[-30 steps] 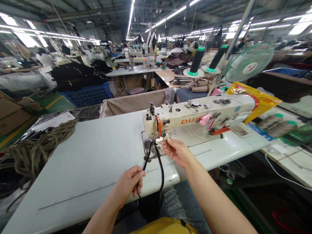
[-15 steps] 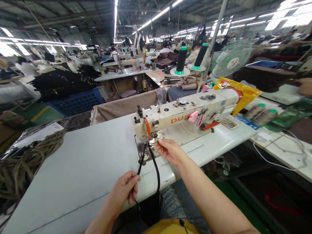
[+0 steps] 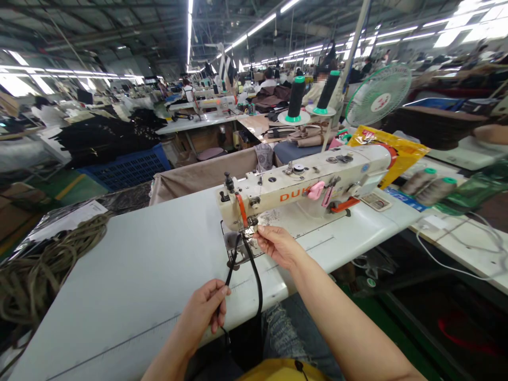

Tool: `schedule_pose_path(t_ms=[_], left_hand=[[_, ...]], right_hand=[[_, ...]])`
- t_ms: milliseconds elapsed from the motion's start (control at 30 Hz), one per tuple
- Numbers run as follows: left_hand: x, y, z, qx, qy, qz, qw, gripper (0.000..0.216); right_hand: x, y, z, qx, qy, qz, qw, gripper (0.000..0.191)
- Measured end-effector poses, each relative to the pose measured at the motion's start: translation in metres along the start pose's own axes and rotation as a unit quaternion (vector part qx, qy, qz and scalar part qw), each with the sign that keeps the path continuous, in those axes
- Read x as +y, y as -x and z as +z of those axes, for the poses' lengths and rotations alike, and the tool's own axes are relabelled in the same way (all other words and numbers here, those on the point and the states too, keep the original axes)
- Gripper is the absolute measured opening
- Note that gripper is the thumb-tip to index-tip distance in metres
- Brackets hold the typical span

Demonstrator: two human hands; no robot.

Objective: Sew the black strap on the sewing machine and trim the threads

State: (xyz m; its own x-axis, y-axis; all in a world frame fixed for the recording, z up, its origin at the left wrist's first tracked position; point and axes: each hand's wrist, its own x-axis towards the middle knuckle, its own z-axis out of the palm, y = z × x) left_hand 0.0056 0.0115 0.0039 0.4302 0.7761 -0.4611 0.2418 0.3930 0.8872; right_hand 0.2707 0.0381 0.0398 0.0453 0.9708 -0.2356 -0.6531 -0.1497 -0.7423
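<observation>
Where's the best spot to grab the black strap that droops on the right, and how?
I'd pinch the black strap midway down its curve, coming from the near side of the white table. It's thin, looks slack and is out from under the sewing machine there, and neither the left hand nor the right hand covers it.

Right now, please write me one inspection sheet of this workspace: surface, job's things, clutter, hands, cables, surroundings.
Surface: white table, ruled line near front edge.
Job's things: black strap, two strands reaching the machine's left end.
Clutter: olive cords heaped left, yellow bag right.
Hands: left hand holds one strand; right hand at machine's left end, hold unclear.
Cables: white cable on side table.
Surroundings: fan, blue crate; people beyond.
</observation>
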Motion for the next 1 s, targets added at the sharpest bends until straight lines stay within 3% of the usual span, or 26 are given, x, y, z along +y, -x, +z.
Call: schedule_pose_path(t_ms=[333,400,467,567,733,833,900,1000], left_hand=[[-0.006,-0.002,-0.003,-0.005,0.010,0.002,1.000,0.056],[-0.004,-0.002,-0.003,-0.004,0.014,0.003,1.000,0.057],[-0.002,-0.001,-0.001,0.000,0.019,0.003,1.000,0.057],[0.003,0.001,0.000,0.002,0.023,-0.003,1.000,0.055],[0.012,0.001,0.000,-0.016,0.046,-0.006,0.999,0.053],[0.020,-0.001,-0.001,-0.026,0.062,0.002,0.998,0.054],[0.026,-0.005,-0.001,-0.022,0.064,0.002,0.998,0.057],[0.033,-0.014,0.001,-0.012,0.061,-0.006,0.998,0.067]], right_hand=[[-0.002,0.001,0.000,-0.001,0.046,-0.010,0.999,0.050],[0.001,0.008,-0.003,-0.010,0.100,-0.029,0.995,0.049],[0.004,0.020,-0.006,-0.025,0.222,-0.075,0.972,0.041],[0.010,0.048,-0.013,-0.068,0.445,-0.179,0.875,0.020],[0.021,0.095,-0.022,-0.203,0.686,-0.235,0.658,0.085],[0.037,0.105,-0.029,-0.221,0.763,-0.262,0.547,0.091],[0.051,0.105,-0.034,-0.195,0.784,-0.304,0.504,0.078],[0.070,0.100,-0.037,-0.156,0.779,-0.356,0.492,0.052]])
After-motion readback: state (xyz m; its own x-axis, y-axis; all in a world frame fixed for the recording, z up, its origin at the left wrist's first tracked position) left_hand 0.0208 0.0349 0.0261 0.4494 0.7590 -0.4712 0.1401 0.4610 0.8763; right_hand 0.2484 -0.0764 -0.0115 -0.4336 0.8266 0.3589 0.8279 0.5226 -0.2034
